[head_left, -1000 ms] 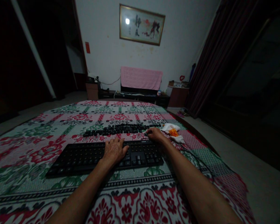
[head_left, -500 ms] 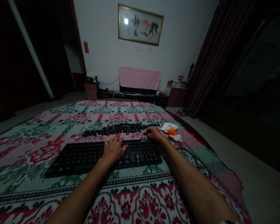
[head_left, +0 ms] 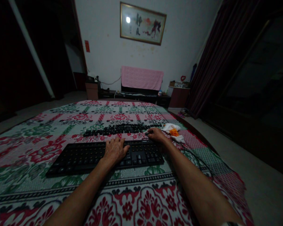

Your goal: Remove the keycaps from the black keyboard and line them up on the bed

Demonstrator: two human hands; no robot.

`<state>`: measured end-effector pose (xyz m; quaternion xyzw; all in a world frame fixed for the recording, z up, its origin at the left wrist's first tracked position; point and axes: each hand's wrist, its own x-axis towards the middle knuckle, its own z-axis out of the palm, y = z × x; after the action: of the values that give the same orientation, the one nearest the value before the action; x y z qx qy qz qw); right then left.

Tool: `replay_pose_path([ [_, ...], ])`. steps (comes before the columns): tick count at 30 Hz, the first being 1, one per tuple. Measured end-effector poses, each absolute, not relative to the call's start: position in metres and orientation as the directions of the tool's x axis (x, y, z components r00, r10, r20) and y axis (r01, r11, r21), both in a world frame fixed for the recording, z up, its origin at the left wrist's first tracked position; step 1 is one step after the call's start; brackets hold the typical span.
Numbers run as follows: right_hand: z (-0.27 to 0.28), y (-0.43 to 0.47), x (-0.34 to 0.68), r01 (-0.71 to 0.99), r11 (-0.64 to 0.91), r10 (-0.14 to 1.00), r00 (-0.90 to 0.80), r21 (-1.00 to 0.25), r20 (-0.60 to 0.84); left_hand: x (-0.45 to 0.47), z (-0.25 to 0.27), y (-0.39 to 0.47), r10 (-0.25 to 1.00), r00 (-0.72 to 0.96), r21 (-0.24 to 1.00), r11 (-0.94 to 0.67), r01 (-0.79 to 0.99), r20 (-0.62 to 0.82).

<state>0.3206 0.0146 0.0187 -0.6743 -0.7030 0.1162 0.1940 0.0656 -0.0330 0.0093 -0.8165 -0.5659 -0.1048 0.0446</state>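
Note:
A black keyboard (head_left: 82, 157) lies in front of me, with most of its keycaps off and several still on near its front and right parts. My left hand (head_left: 115, 150) rests on the middle of it, open, fingers spread and palm down. Just past the keyboard's back right edge, my right hand (head_left: 156, 134) is closed in a pinch on a small black keycap (head_left: 146, 133). Loose black keycaps (head_left: 118, 129) lie in a long row behind the keyboard, and the right hand is at the right part of that row.
A white and orange cloth (head_left: 174, 131) lies crumpled right of my right hand. A black cable (head_left: 198, 157) runs along the right side. A patterned cloth (head_left: 141, 185) covers the table. Beyond stand a low cabinet and a screen under a pink cover (head_left: 141, 78).
Almost nothing differs. Both hands keep their places, the right one still pinching the keycap; the view has tilted very slightly.

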Motion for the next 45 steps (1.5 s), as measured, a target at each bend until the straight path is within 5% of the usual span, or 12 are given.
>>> replay_pose_path([
  [9,0.058,-0.022,0.324,0.751,0.087,0.915,0.199,-0.655,0.35,0.066,0.01,-0.033,0.924,0.331,0.041,-0.344,0.938,0.193],
  [14,0.072,-0.049,0.328,0.76,0.169,0.891,0.154,-0.627,0.427,0.066,0.013,-0.036,0.923,0.333,0.036,-0.346,0.938,0.194],
  [20,0.059,-0.066,0.326,0.536,0.094,0.993,0.009,-0.839,0.117,0.064,0.016,-0.036,0.922,0.337,0.049,-0.352,0.935,0.19],
  [23,0.056,-0.068,0.326,0.418,0.095,0.995,-0.031,-0.904,0.09,0.064,0.017,-0.035,0.925,0.34,0.066,-0.355,0.933,0.172],
  [35,0.062,-0.075,0.341,0.446,0.126,0.972,-0.234,-0.886,0.02,0.062,0.015,-0.03,0.918,0.365,0.048,-0.376,0.925,0.151],
  [45,0.073,-0.084,0.329,0.562,0.036,0.913,-0.355,-0.827,-0.201,0.062,0.017,-0.032,0.922,0.358,0.058,-0.369,0.928,0.147],
])
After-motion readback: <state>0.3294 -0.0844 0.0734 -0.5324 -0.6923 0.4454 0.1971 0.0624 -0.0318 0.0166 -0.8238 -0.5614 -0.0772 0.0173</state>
